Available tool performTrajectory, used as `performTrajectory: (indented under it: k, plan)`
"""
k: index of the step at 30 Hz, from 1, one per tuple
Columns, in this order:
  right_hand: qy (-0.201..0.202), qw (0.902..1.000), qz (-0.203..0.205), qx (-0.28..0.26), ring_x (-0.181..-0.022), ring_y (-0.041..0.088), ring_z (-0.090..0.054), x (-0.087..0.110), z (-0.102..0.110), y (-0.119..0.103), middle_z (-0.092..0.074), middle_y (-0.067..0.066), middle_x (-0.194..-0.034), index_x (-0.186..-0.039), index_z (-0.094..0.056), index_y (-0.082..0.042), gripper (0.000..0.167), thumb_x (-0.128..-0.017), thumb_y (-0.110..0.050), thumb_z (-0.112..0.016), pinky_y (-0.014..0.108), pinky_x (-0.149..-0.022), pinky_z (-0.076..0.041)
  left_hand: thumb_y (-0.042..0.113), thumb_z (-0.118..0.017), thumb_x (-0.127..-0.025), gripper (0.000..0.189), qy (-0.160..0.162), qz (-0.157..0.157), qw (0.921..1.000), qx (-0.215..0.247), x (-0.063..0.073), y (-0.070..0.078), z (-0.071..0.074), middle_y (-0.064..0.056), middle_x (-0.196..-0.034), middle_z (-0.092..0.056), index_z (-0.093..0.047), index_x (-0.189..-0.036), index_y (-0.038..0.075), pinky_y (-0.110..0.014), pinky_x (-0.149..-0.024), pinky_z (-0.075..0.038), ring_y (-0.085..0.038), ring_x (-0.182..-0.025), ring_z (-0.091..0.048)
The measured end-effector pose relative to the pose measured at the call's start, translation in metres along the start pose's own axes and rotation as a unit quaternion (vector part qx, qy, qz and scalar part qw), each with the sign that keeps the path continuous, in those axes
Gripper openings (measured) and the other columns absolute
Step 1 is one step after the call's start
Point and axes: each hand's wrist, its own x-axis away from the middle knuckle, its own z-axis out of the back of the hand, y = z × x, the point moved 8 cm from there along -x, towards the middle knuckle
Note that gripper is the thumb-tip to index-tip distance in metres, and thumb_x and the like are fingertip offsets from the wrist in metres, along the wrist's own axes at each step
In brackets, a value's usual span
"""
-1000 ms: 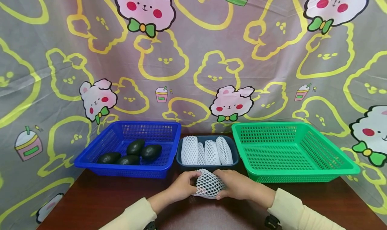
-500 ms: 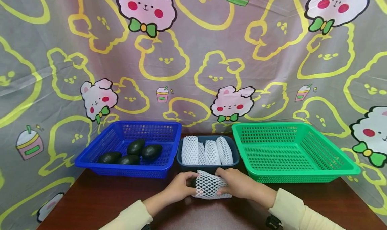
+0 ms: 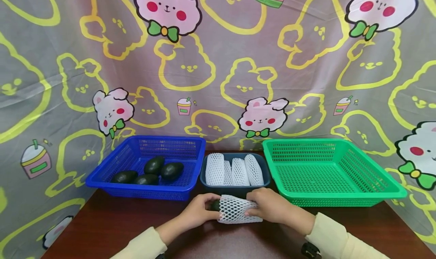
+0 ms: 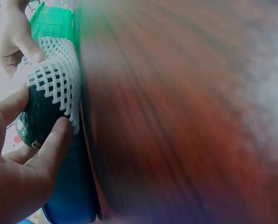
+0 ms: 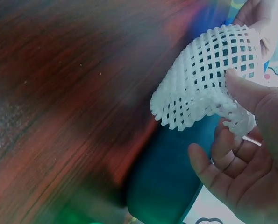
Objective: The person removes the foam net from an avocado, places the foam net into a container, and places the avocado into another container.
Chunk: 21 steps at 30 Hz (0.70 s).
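Observation:
Above the table's near part, a dark green avocado (image 4: 41,112) sits partly inside a white foam net sleeve (image 3: 235,210). My left hand (image 3: 199,211) holds the avocado's bare stem end between thumb and fingers, as the left wrist view shows. On the other side, my right hand (image 3: 270,206) pinches the net sleeve; its thumb presses on the mesh in the right wrist view. The sleeve's loose right end (image 5: 171,112) hangs open past the avocado. The avocado's far end is hidden under the net.
A blue basket (image 3: 143,193) with several avocados (image 3: 172,171) stands at left. Behind my hands is a dark blue tub (image 3: 204,181) with several white net sleeves (image 3: 214,170). At right stands a green basket (image 3: 340,194). A patterned cloth hangs behind the brown table (image 3: 102,228).
The net sleeve has gone from bunched up to stretched out to the right, its end drawn past the avocado. The left hand has shifted slightly left, and more bare avocado shows beside it.

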Motion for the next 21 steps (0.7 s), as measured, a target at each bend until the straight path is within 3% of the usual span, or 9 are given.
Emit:
performTrajectory:
  k: [10, 14, 21]
  plan:
    - [0.003, 0.9999, -0.015, 0.008, -0.064, 0.003, -0.046, 0.005, 0.002, 0.006, -0.05, -0.014, -0.073, -0.079, -0.058, -0.02, 0.024, -0.084, -0.034, -0.076, 0.024, -0.057, -0.041, 0.01, -0.08, -0.079, 0.047, 0.001, 0.014, 0.9995, 0.028, 0.003, -0.004, 0.004, -0.012, -0.107, -0.067, -0.062, -0.119, -0.005, -0.026, -0.075, -0.053, -0.018, -0.088, -0.065]
    - [0.0, 0.9996, -0.026, -0.005, -0.07, 0.003, -0.05, 0.004, 0.003, 0.007, -0.055, -0.013, -0.08, -0.09, -0.06, -0.016, 0.028, -0.081, -0.035, -0.079, 0.026, -0.062, -0.045, 0.008, -0.08, -0.079, 0.046, -0.002, 0.013, 0.9994, 0.032, 0.003, -0.003, 0.003, -0.012, -0.106, -0.067, -0.062, -0.119, -0.005, -0.026, -0.074, -0.053, -0.019, -0.088, -0.066]
    - [-0.018, 0.9995, -0.023, -0.009, -0.084, 0.007, -0.056, -0.004, 0.002, -0.004, -0.064, -0.002, -0.1, -0.114, -0.06, -0.007, 0.052, -0.078, -0.038, -0.081, 0.031, -0.077, -0.05, 0.008, -0.08, -0.079, 0.047, -0.005, 0.011, 0.9995, 0.028, 0.002, 0.001, 0.004, -0.012, -0.104, -0.067, -0.062, -0.12, -0.005, -0.025, -0.072, -0.052, -0.017, -0.086, -0.066]
